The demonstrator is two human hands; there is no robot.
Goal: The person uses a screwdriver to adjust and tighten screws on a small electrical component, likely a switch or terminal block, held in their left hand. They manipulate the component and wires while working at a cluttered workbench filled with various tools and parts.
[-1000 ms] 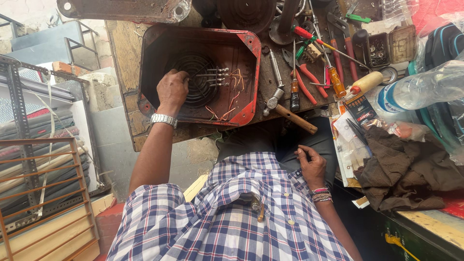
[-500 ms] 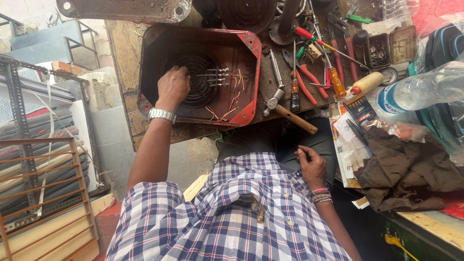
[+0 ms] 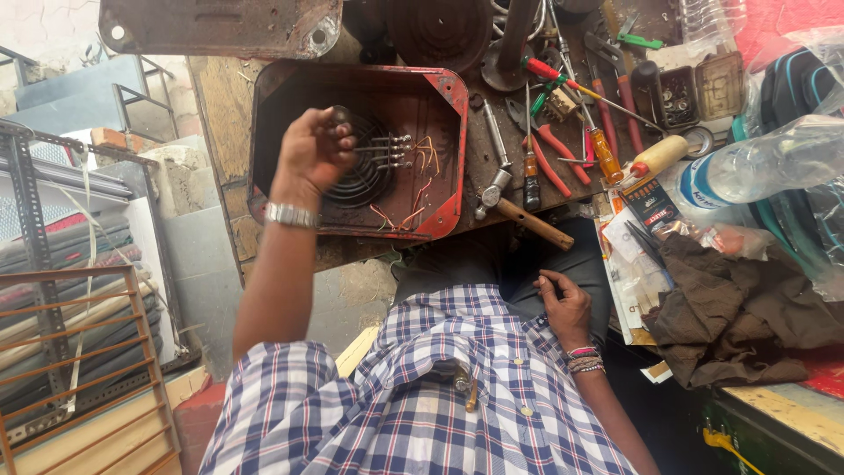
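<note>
A red metal housing (image 3: 444,149) lies open on the workbench, with a dark spiral heating coil (image 3: 369,176) and loose thin wires (image 3: 422,189) inside it. My left hand (image 3: 316,154), with a metal watch at the wrist, is closed on the coil's upper left rim. My right hand (image 3: 564,308), with bracelets at the wrist, rests on my dark trousers below the bench edge. Its fingers are curled and nothing shows in them.
A hammer (image 3: 519,215), screwdrivers (image 3: 530,167), red-handled pliers (image 3: 549,145) and a small box of screws (image 3: 677,97) lie right of the housing. A clear plastic bottle (image 3: 756,163) and a brown cloth (image 3: 738,308) are farther right. A rusty metal plate (image 3: 220,26) sits above, with metal racks at the left.
My left hand has shifted left and lifted off the coil's middle, and now grips the coil's upper left edge. My right hand has stayed on my lap.
</note>
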